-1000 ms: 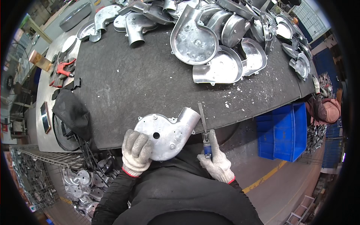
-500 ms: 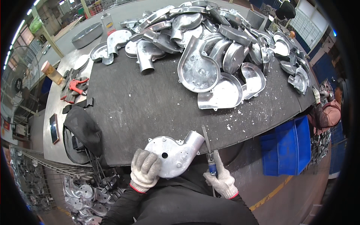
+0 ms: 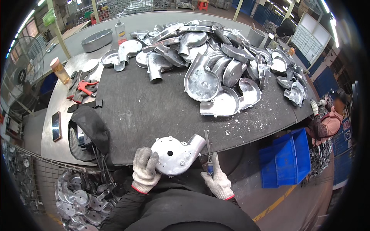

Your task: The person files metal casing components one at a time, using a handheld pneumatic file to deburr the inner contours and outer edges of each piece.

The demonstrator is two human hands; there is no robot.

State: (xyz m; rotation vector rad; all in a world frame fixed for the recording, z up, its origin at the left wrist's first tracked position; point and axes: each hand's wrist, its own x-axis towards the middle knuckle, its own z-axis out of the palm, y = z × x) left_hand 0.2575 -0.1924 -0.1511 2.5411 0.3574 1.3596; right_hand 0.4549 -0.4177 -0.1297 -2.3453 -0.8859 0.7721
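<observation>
A silvery cast-metal blower housing, with a round body, a dark round hole and a stubby outlet pipe, rests at the table's near edge close to my body. My left hand, in a white knitted glove with a red cuff, grips the housing's left rim; part of the fingers is hidden. In my gloved right hand is a flat metal file with a blue handle. Its blade points away from me, just right of the outlet pipe. Whether blade and pipe touch, I cannot tell.
A big heap of similar housings covers the far side of the dark mat. At left lie a red air gun, a phone and a black mesh bag. Blue bins stand right, near another person.
The whole view has tilted, so the heap and far background sit lower in the picture. Both hands keep their holds; the left fingers have shifted slightly on the rim.
</observation>
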